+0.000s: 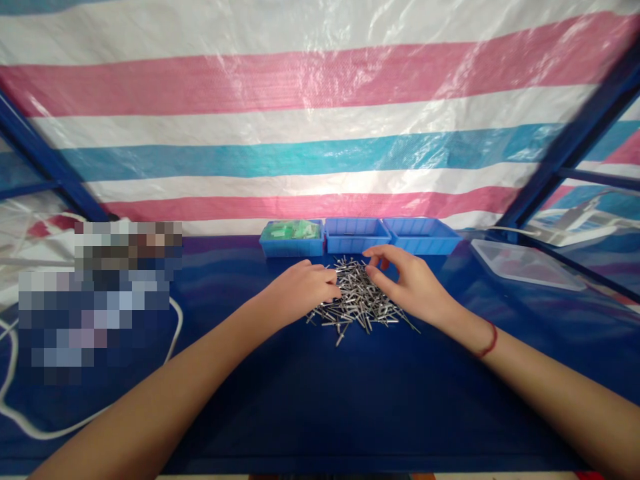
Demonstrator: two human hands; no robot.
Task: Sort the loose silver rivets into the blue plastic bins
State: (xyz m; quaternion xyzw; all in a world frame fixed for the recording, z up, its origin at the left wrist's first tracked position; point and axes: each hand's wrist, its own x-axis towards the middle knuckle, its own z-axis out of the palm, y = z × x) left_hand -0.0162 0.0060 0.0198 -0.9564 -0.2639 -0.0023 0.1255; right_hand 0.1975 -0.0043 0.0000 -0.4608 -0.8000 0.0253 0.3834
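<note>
A loose heap of thin silver pop rivets [363,300] lies on the dark blue table. My left hand [303,288] rests at the heap's left edge, its fingertips touching the rivets with a small gap between them; nothing shows in its grasp. On the other side, my right hand [407,277] hovers over the upper right of the heap. Its thumb and forefinger are curved and apart, and no rivet is visible between them. Right behind the heap stand a blue bin holding green packets [293,248], a middle blue bin [357,243] and a right blue bin [425,241].
A translucent plastic lid [525,265] lies at the right, near a white device [575,223] by the blue frame post [565,143]. A white cable [175,327] loops over the blue tabletop [320,400] at left, around a blurred area. Striped sheeting [300,87] hangs behind.
</note>
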